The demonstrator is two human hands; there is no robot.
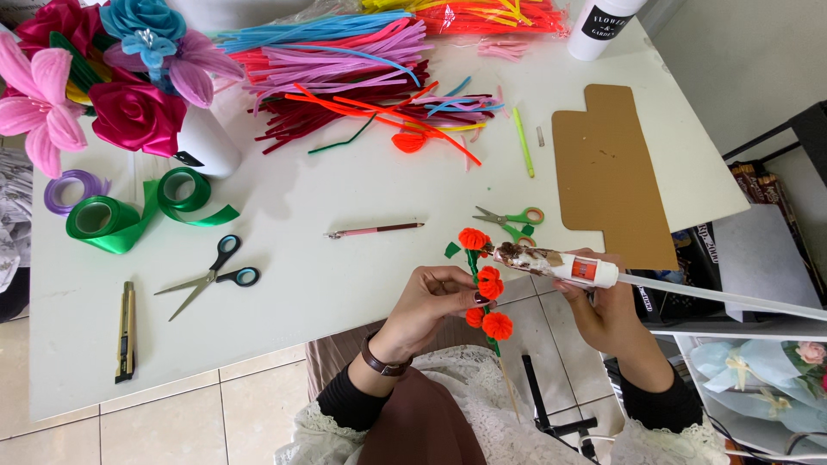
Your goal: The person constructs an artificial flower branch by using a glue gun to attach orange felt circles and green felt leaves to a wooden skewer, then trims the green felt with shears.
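four orange pompom blooms (491,282) (one stem), two hands (431,303).

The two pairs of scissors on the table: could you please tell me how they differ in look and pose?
The black-handled scissors, with blue-lined grips, look larger than the green-handled scissors, which have an orange-lined loop. The black-handled scissors lie left of the left hand, blades pointing toward the table's near edge; the green-handled scissors lie just beyond the glue gun held in the right hand, blades pointing left. Both lie flat, untouched, with blades slightly open.

Fuzzy pipe-cleaner flowers (488,288), a glossy plastic glue gun (560,265), matt brown cardboard (607,172), shiny satin ribbon (108,220), and a smooth white table (345,198).
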